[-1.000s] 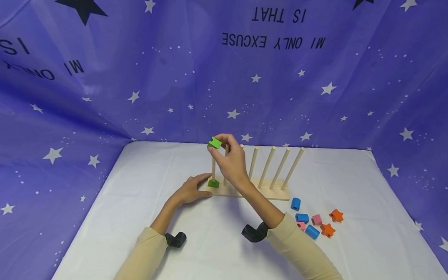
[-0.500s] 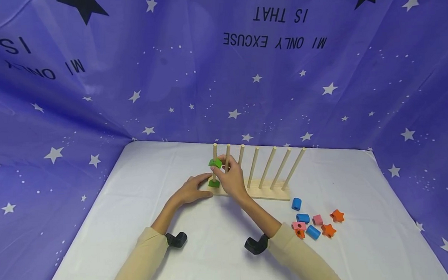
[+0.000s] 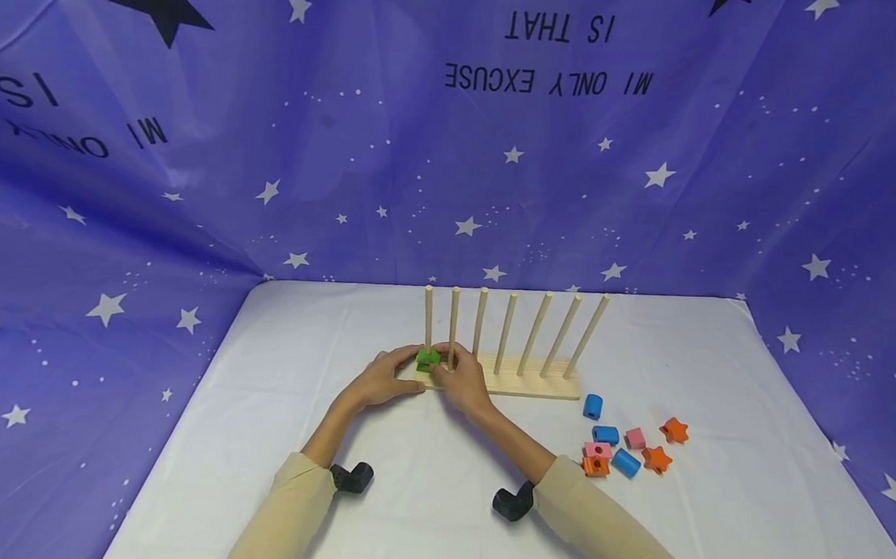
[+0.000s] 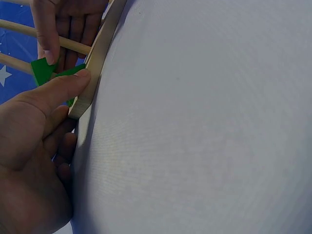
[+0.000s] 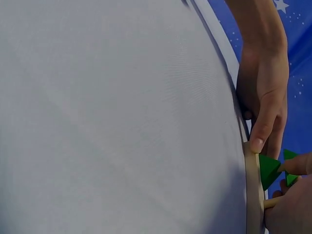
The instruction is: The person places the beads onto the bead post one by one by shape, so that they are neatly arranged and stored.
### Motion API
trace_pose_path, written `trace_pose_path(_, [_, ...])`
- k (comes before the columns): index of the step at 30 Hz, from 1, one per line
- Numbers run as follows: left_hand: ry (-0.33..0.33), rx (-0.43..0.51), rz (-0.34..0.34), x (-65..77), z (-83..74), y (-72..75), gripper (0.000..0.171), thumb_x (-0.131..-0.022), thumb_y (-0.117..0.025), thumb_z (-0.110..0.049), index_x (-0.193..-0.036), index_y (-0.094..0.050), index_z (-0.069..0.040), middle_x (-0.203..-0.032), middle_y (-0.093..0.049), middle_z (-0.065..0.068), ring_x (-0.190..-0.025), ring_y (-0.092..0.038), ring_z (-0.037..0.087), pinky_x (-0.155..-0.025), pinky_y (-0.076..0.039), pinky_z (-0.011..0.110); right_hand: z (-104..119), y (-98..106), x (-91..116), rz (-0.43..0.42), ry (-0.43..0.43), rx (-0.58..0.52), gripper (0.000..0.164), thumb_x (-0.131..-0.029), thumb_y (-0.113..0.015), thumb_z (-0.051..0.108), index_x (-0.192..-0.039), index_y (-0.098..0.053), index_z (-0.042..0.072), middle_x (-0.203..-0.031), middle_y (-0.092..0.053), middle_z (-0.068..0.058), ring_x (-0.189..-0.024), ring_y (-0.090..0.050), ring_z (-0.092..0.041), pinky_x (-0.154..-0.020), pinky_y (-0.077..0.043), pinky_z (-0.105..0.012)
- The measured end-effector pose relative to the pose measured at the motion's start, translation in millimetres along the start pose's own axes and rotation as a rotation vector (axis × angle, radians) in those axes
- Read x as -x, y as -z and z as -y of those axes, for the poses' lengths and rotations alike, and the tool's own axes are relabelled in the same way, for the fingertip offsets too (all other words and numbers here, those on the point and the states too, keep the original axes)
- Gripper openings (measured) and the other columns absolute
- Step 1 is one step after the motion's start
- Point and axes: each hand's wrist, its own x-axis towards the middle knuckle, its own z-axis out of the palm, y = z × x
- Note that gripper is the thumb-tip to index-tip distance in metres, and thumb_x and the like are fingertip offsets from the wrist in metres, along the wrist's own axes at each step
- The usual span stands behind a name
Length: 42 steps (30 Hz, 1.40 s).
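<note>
A wooden peg stand [image 3: 531, 384] with several upright pegs rests on the white table. On its leftmost peg sit two green notched blocks, one above the other. My right hand [image 3: 463, 383] pinches the upper green block [image 4: 41, 70] between thumb and fingers, low on that peg. A small gap separates it from the lower green block [image 5: 268, 171], which is at the base. My left hand [image 3: 381, 378] holds the left end of the stand, its thumb on the front edge and its fingers round the back.
Right of the stand lie several blue cylinders [image 3: 626, 463], orange stars [image 3: 657, 460] and pink blocks [image 3: 634, 438]. One orange piece [image 3: 595, 466] touches a pink block. A purple star-printed cloth [image 3: 382, 149] rises behind the table [image 3: 398, 507].
My right hand has brought the upper green block from above the leftmost peg down along it, close to the lower block. My left hand has stayed on the stand.
</note>
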Motion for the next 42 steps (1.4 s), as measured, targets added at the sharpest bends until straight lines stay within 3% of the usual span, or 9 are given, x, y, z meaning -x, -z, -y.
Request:
trace_pose_path(7, [0.008,0.009,-0.002,-1.1,0.2,0.3,0.069,-0.088,-0.077,-0.027,-0.149,-0.048,-0.013,-0.148,-0.049,0.012,-0.118,-0.045,0.031,-0.101,-0.038,0.056,-2,1,-2,0.014,0.006,0.047,0.032,-0.091,-0.067,0.002,-0.122,-0.063,0.001,-0.115,-0.068,-0.014,-0.114,-0.059,-0.033,-0.102,-0.041,-0.05])
trace_pose_path(11, [0.009,0.006,0.003,-0.9,-0.6,0.0,0.069,-0.088,-0.077,-0.028,-0.15,-0.047,-0.013,-0.149,-0.048,0.012,-0.118,-0.045,0.032,-0.1,-0.038,0.057,2,8,1,0.069,-0.026,0.096,0.038,-0.093,-0.067,0.006,-0.13,-0.059,0.002,-0.124,-0.065,-0.015,-0.122,-0.056,-0.034,-0.106,-0.039,-0.05])
trace_pose_path(16, [0.034,0.012,0.013,0.1,-2.1,0.2,0.071,-0.088,-0.077,-0.028,-0.15,-0.047,-0.014,-0.149,-0.047,0.011,-0.118,-0.044,0.031,-0.101,-0.037,0.056,12,30,11,0.208,-0.095,0.12,0.055,-0.097,-0.065,0.012,-0.146,-0.044,-0.001,-0.143,-0.052,-0.022,-0.133,-0.047,-0.037,-0.109,-0.037,-0.047])
trace_pose_path(20, [0.041,0.007,0.002,1.1,-2.5,0.6,0.071,-0.087,-0.078,-0.028,-0.15,-0.047,-0.015,-0.149,-0.048,0.011,-0.117,-0.044,0.03,-0.101,-0.036,0.056,22,56,21,0.255,-0.061,0.115,0.048,-0.099,-0.062,0.01,-0.142,-0.049,-0.005,-0.136,-0.057,-0.023,-0.124,-0.055,-0.036,-0.101,-0.046,-0.043])
trace_pose_path(26, [0.043,0.02,0.004,-0.1,-2.6,-1.1,0.073,-0.087,-0.078,-0.03,-0.151,-0.046,-0.016,-0.151,-0.046,0.011,-0.119,-0.044,0.03,-0.103,-0.036,0.056,41,109,47,0.179,0.044,0.054,0.029,-0.099,-0.062,0.007,-0.125,-0.063,-0.007,-0.122,-0.064,-0.024,-0.113,-0.062,-0.033,-0.096,-0.05,-0.039])
trace_pose_path(32, [0.051,0.022,0.004,0.6,-4.2,-0.5,0.073,-0.087,-0.078,-0.03,-0.151,-0.046,-0.016,-0.15,-0.047,0.012,-0.12,-0.044,0.03,-0.103,-0.036,0.057,24,159,80,0.041,0.027,0.058,0.024,-0.096,-0.067,0.01,-0.118,-0.068,-0.002,-0.116,-0.068,-0.02,-0.108,-0.065,-0.026,-0.091,-0.05,-0.025])
trace_pose_path(37, [0.052,0.021,0.004,0.8,-4.0,-0.4,0.073,-0.087,-0.078,-0.03,-0.151,-0.045,-0.016,-0.152,-0.045,0.012,-0.121,-0.043,0.031,-0.104,-0.035,0.057,13,185,116,-0.02,-0.034,0.112,0.025,-0.094,-0.07,0.007,-0.116,-0.068,-0.003,-0.113,-0.069,-0.018,-0.102,-0.066,-0.021,-0.087,-0.051,-0.021])
trace_pose_path(42, [0.061,0.022,0.012,1.0,-5.1,-0.5,0.074,-0.087,-0.078,-0.029,-0.152,-0.045,-0.016,-0.152,-0.044,0.012,-0.123,-0.042,0.033,-0.105,-0.033,0.058,2,191,150,-0.075,-0.148,0.157,0.026,-0.09,-0.072,-0.001,-0.115,-0.068,-0.006,-0.105,-0.071,-0.015,-0.095,-0.068,-0.021,-0.079,-0.053,-0.022])
